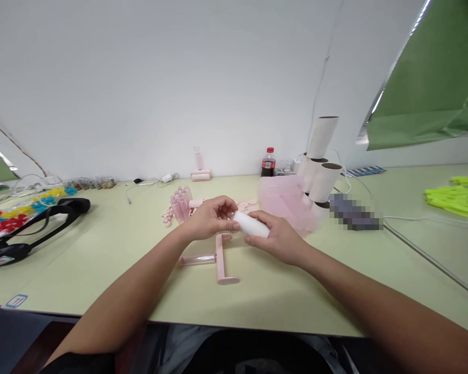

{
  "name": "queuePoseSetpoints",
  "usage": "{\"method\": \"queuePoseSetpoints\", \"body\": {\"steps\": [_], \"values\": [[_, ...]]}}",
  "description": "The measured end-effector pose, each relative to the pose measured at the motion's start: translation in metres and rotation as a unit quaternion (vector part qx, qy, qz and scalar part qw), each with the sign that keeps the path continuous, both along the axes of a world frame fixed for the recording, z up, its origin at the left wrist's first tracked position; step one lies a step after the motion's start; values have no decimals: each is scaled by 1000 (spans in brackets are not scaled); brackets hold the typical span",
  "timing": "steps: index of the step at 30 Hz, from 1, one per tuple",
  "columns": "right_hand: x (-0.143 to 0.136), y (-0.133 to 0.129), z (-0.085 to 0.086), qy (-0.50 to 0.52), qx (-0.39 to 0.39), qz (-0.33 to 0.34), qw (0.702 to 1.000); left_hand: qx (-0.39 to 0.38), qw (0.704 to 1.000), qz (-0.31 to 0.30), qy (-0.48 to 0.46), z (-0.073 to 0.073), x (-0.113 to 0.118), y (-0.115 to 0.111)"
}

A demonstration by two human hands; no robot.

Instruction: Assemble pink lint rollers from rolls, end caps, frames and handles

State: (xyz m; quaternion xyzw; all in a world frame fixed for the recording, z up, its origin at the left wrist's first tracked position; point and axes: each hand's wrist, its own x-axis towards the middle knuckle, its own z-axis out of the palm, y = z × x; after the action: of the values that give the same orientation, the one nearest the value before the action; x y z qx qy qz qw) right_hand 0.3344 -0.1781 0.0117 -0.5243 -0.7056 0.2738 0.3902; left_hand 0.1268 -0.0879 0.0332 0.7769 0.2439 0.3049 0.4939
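A white roll point(252, 225) is held above the table, tilted down to the right. My right hand point(278, 238) is wrapped round its right end. At the roll's left end, my left hand point(214, 217) pinches the rim with thumb and fingers. Just below my hands lies a pink roller frame point(220, 259) with a clear pink handle point(198, 259) pointing left. Behind my left hand stand several clear pink handles point(180, 202), beside pink ring-like parts point(167, 216). Some small pink pieces point(247, 204) lie partly hidden behind my hands.
Pink translucent sheets or bags point(283, 195) lie right of centre, beside stacked white rolls point(323, 137). A cola bottle point(269, 162) and a pink roller point(200, 175) stand near the wall. Black straps point(42, 228) lie left; yellow-green parts point(454, 197) and a cable point(425, 257) lie right.
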Motion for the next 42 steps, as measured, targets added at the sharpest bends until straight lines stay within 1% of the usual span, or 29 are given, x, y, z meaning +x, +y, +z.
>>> {"method": "queuePoseSetpoints", "body": {"steps": [2,5,7,9,12,16,20,23,25,27,29,31,33,35,36,38,40,42], "values": [[1,0,1,27,14,-14,999,-36,999,1,-26,-2,2,1],[2,0,3,117,10,-44,992,-57,996,33,-60,-5,5,3],[2,1,3,192,-6,-38,981,-58,995,40,-78,-7,7,3],[3,2,3,242,-15,-21,970,-54,994,25,-94,-9,8,4],[3,3,2,264,-12,-6,964,-56,992,15,-116,-10,9,4],[1,2,1,285,-17,10,958,-92,987,32,-131,-9,9,1],[-3,1,-1,340,-35,-7,940,-110,983,56,-133,-10,12,-4],[-5,-1,1,369,-50,-24,928,-118,982,66,-131,-15,15,-6],[-5,-2,3,379,-54,-23,923,-128,980,61,-138,-19,16,-6],[-5,-2,7,390,-49,-14,920,-153,976,41,-151,-22,16,-6],[-6,-2,12,398,-32,-9,917,-189,968,21,-161,-23,15,-7],[-5,-2,19,396,1,-14,918,-216,960,11,-176,-22,15,-8],[-1,0,30,377,51,-32,924,-228,953,10,-199,-19,15,-10],[8,4,47,339,113,-66,932,-229,948,19,-219,-18,15,-11],[16,7,60,311,142,-89,936,-227,948,27,-223,-17,15,-11],[36,15,90,237,220,-136,936,-217,952,42,-214,-19,15,-11],[61,27,126,169,331,-178,911,-201,960,50,-187,-21,15,-11],[86,40,162,105,424,-226,870,-185,968,48,-164,-24,16,-12]]}}
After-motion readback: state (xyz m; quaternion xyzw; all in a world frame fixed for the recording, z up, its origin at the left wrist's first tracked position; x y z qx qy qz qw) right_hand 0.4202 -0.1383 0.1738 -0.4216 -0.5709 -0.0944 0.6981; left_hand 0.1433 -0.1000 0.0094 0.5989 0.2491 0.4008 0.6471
